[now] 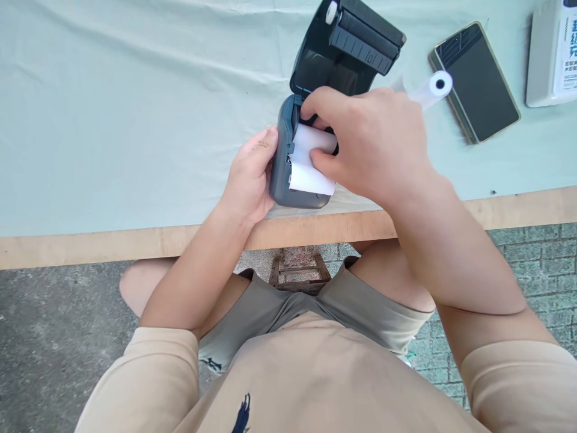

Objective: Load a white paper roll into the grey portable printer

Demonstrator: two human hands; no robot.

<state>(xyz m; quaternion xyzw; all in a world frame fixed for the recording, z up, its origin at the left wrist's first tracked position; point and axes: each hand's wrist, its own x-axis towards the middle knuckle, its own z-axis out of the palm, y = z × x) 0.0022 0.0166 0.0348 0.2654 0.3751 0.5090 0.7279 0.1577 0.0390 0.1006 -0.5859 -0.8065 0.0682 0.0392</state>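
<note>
A small dark grey portable printer (280, 191) stands near the table's front edge with its lid (311, 57) flipped up and back. My left hand (251, 171) grips its left side, thumb along the upper edge. White paper from a paper roll (311, 173) sits in the compartment, its loose end hanging over the front. Over the compartment, my right hand (376, 141) is curled, with the thumb on the paper and the fingertips reaching inside at the far end. Those fingertips are partly hidden. A roller shows on the underside of the lid.
Right of the printer lies another white paper roll (430, 90), partly behind my right hand. Beyond it is a smartphone (487, 84), screen up. A white box with a printed label (543, 60) stands at the far right. Pale cloth (135, 120) covers the table behind a wooden edge (315, 230).
</note>
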